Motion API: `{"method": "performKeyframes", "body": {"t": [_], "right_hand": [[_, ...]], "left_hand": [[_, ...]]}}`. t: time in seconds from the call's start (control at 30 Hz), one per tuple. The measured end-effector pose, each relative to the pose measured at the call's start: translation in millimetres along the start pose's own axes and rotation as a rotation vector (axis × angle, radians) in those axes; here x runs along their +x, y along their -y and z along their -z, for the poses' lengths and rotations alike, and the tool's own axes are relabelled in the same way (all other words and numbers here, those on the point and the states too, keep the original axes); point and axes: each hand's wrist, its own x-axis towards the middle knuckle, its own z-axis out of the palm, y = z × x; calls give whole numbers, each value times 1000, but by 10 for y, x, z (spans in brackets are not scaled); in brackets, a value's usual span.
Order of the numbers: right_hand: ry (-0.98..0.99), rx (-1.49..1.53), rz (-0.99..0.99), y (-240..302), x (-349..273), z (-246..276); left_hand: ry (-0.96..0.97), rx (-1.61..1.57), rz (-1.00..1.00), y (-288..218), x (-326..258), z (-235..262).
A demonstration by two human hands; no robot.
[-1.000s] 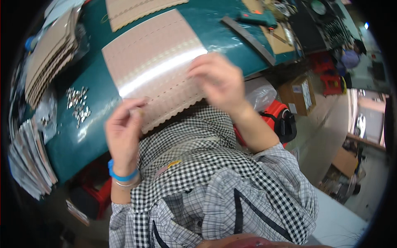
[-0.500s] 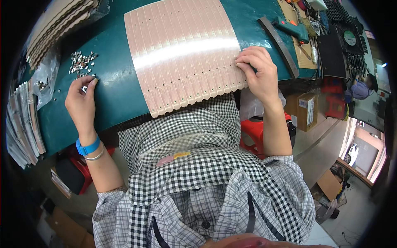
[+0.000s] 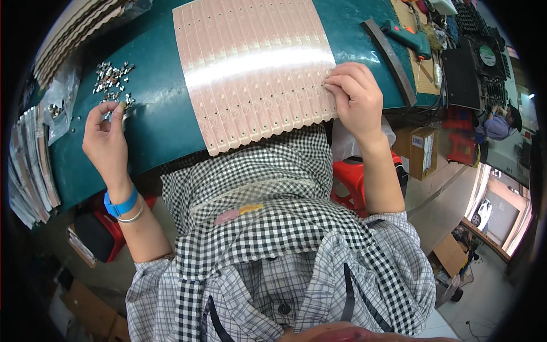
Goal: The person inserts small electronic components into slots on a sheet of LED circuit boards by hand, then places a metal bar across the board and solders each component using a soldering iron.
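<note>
"Thumb and fingertips sit close together on the left hand [image 3: 105,139], by the lower edge of one loose pile of small shiny metal pieces [image 3: 112,78]. Whether a piece is between them, I can't tell."

"And the right hand [image 3: 359,102]?"

"Fingertips bunched near the thumb, at the right edge of one pink sheet of joined strips [image 3: 259,97]. I can't tell if they clamp it."

"Where does that sheet lie?"

"Flat on the table, its scalloped edge toward the person's checked apron [image 3: 259,199]. I make it roughly a dozen strips; the metal pieces are too many to count."

"What else is on the table?"

"Green top [image 3: 151,108], glossy. One dark bar [image 3: 390,62] and one green pistol-shaped tool [image 3: 407,39] on the right; one stack of wavy-edged sheets [image 3: 71,31] and one clear plastic bag [image 3: 61,94] on the left."

"The room?"

"One red stool [image 3: 352,182] near the right forearm, one cardboard box [image 3: 423,151] beyond, one other person [image 3: 497,126] farther off, one white car [image 3: 482,214] through the doorway."
</note>
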Motion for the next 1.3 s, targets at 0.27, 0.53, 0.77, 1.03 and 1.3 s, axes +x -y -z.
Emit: {"method": "performKeyframes", "body": {"t": [0.27, 0.53, 0.77, 1.03, 1.3], "right_hand": [[-1, 45, -52, 44, 10, 77], [-28, 655, -113, 828, 300, 86], [92, 845, -123, 1073, 297, -108], [-44, 457, -308, 348, 137, 103], [-6, 196, -184, 79, 34, 28]], "left_hand": [[296, -777, 245, -678, -271, 41], [768, -1302, 478, -1150, -546, -207], [784, -1429, 501, -1224, -741, -355], [47, -62, -234, -427, -74, -24], [113, 20, -146, -65, 81, -55]]}}
